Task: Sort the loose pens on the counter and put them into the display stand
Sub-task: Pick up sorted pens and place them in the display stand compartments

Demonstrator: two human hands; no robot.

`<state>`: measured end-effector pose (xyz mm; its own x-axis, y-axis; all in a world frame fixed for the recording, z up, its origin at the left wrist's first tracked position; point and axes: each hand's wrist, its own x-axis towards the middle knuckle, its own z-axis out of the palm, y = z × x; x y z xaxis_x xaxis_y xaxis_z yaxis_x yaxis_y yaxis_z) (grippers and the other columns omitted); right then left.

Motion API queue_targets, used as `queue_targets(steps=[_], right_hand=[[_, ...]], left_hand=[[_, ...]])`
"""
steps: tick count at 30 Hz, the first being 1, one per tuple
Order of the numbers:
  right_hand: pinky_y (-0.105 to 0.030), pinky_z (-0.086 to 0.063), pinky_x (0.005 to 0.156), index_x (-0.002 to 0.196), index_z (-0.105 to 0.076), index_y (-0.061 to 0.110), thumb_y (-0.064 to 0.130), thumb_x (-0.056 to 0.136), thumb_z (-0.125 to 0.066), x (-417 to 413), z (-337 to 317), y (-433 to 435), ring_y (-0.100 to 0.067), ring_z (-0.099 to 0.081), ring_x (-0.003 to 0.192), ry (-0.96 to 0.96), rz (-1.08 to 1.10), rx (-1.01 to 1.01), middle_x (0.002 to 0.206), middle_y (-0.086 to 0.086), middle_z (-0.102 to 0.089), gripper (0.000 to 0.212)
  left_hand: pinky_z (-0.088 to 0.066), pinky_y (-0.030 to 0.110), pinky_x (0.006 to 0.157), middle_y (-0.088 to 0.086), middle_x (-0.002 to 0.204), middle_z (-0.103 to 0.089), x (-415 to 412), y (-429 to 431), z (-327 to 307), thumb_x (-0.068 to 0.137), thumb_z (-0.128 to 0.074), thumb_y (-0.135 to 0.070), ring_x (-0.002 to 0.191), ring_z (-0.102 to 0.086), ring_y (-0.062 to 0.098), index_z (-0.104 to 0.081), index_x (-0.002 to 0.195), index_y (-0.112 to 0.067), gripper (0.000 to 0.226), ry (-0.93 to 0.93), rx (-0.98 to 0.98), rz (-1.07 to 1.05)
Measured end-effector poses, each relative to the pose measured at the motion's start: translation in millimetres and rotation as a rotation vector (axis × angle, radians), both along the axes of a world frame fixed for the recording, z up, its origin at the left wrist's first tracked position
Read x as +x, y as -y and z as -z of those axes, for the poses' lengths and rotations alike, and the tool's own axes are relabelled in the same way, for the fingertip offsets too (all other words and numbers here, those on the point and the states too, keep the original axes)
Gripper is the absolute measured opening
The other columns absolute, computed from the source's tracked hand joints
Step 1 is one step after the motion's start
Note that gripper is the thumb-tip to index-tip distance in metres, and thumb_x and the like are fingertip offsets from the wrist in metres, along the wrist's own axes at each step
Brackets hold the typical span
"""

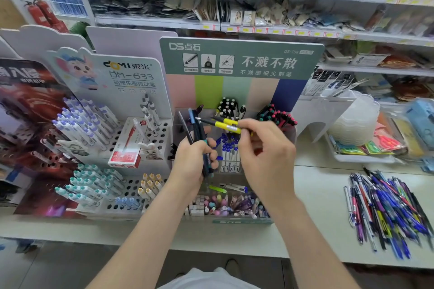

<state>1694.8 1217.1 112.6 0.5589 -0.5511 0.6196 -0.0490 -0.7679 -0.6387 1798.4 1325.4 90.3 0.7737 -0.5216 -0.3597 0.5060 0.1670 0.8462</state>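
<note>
My left hand (pixel 191 162) grips a bunch of dark and blue pens (pixel 196 124) that stick upward in front of the green-headed display stand (pixel 242 58). Just to the right, my right hand (pixel 265 148) pinches two yellow-and-black pens (pixel 225 124) lying almost level, tips pointing left. Both hands hover over the stand's compartments, which hold black-capped, red-and-teal, blue-capped and pastel pens. A heap of loose pens (pixel 385 209), mostly blue, purple and yellow, lies on the white counter (pixel 317 195) at the right.
A white DOMI pen stand (pixel 122 124) with a red box (pixel 128 145) stands to the left. A stack of clear plastic cups (pixel 354 119) and packaged goods sit at the back right. Stocked shelves (pixel 258 28) run behind.
</note>
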Motion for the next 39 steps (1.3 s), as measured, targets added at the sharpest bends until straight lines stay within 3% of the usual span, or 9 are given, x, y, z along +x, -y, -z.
queue_targets(steps=[4,8,13,22,26,28,32,35,39], right_hand=[[-0.031,-0.055,0.081,0.112,-0.075,0.008,0.002,0.101,-0.062,34,-31,38,-0.021,-0.065,0.087,-0.189,-0.093,-0.311,0.103,-0.007,-0.068,0.018],[-0.049,-0.058,0.073,0.117,-0.074,0.013,-0.006,0.099,-0.060,69,-53,66,-0.033,-0.064,0.081,-0.446,-0.175,-0.512,0.105,-0.008,-0.061,0.030],[-0.048,-0.059,0.068,0.114,-0.072,0.017,-0.012,0.097,-0.058,94,-65,68,-0.029,-0.062,0.080,-0.606,-0.336,-0.690,0.107,-0.003,-0.057,0.037],[-0.046,-0.055,0.084,0.122,-0.075,0.020,-0.005,0.098,-0.055,105,-62,57,-0.029,-0.063,0.098,-0.783,-0.491,-0.663,0.108,-0.003,-0.065,0.041],[-0.051,-0.055,0.086,0.124,-0.074,0.020,0.006,0.097,-0.054,110,-41,60,-0.037,-0.061,0.100,-0.816,-0.355,-0.642,0.102,-0.011,-0.068,0.037],[-0.049,-0.053,0.084,0.119,-0.076,0.021,0.012,0.093,-0.056,106,-34,56,-0.037,-0.054,0.099,-0.675,-0.235,-0.657,0.105,-0.013,-0.064,0.034],[-0.029,-0.047,0.082,0.109,-0.078,0.014,0.016,0.098,-0.064,89,-32,21,-0.017,-0.057,0.086,-0.285,-0.167,-0.262,0.092,0.001,-0.067,0.018],[-0.028,-0.051,0.078,0.112,-0.079,0.019,0.036,0.103,-0.063,84,-34,4,-0.005,-0.063,0.073,-0.439,-0.159,0.097,0.079,0.014,-0.070,0.025],[-0.024,-0.044,0.063,0.089,-0.083,0.023,0.033,0.100,-0.068,70,-23,4,0.000,-0.053,0.053,-0.421,-0.201,0.503,0.057,0.015,-0.064,0.021]], left_hand=[[-0.026,0.030,0.050,0.013,0.093,-0.057,11,-11,-4,0.085,-0.036,0.012,0.056,-0.039,0.019,-0.053,0.096,-0.006,0.027,0.048,0.087,-0.017],[-0.027,0.030,0.052,0.009,0.093,-0.064,18,-18,-3,0.085,-0.035,0.011,0.055,-0.042,0.018,-0.055,0.126,-0.025,0.058,0.066,0.108,-0.025],[-0.028,0.030,0.050,0.014,0.100,-0.058,21,-19,-3,0.087,-0.036,0.012,0.058,-0.043,0.020,-0.053,0.130,-0.011,0.051,0.024,0.076,-0.045],[-0.031,0.030,0.048,0.014,0.099,-0.056,29,-22,2,0.088,-0.038,0.011,0.059,-0.044,0.019,-0.051,0.133,-0.010,0.051,-0.003,0.065,-0.073],[-0.030,0.032,0.053,0.016,0.095,-0.056,28,-23,1,0.090,-0.036,0.013,0.060,-0.046,0.020,-0.056,0.113,-0.007,0.036,0.002,0.002,-0.025],[-0.032,0.031,0.052,0.015,0.093,-0.058,29,-25,3,0.090,-0.035,0.013,0.060,-0.047,0.020,-0.057,0.118,-0.008,0.041,0.020,-0.041,0.002],[-0.034,0.029,0.050,0.015,0.091,-0.062,29,-30,5,0.090,-0.033,0.011,0.061,-0.046,0.022,-0.058,0.126,-0.008,0.047,0.064,-0.084,0.079],[-0.033,0.028,0.051,0.016,0.092,-0.062,26,-34,4,0.090,-0.035,0.008,0.060,-0.044,0.021,-0.060,0.125,-0.009,0.046,0.087,-0.086,0.164],[-0.032,0.026,0.049,0.016,0.093,-0.060,20,-40,6,0.089,-0.036,0.007,0.059,-0.044,0.019,-0.063,0.117,-0.012,0.044,0.084,-0.132,0.288]])
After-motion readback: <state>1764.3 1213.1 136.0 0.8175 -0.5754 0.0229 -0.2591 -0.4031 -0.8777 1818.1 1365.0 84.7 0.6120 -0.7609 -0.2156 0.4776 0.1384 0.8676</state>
